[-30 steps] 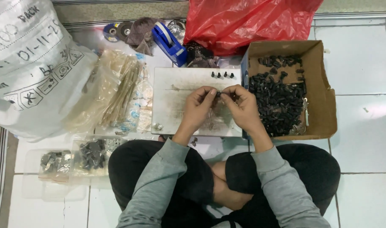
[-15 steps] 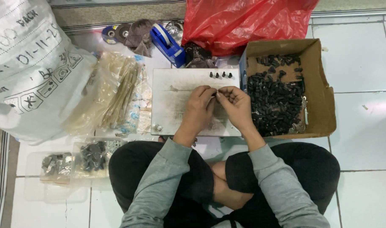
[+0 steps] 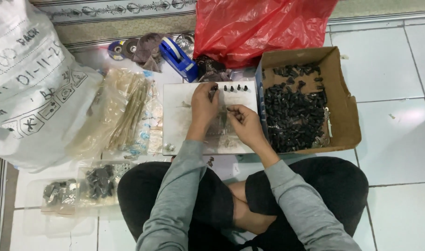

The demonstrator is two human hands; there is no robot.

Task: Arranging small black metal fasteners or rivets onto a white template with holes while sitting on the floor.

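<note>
I sit cross-legged on a tiled floor with a white board (image 3: 180, 121) in front of my knees. My left hand (image 3: 204, 104) reaches to the board's far edge and pinches a small black part at the left end of a short row of upright black parts (image 3: 235, 88). My right hand (image 3: 244, 124) rests lower on the board, fingers curled around a small piece that I cannot make out. A cardboard box (image 3: 342, 116) full of small black parts (image 3: 294, 118) sits just right of the board.
A red plastic bag (image 3: 259, 25) lies behind the board. A blue tape dispenser (image 3: 179, 56) and grinding discs (image 3: 122, 48) are at the back. Clear bags of thin sticks (image 3: 129, 111), a large white sack (image 3: 31, 88) and trays of dark parts (image 3: 77, 188) lie left.
My left hand has moved away from my right hand and up to the row of black parts at the board's far edge. The right hand has dropped slightly toward me.
</note>
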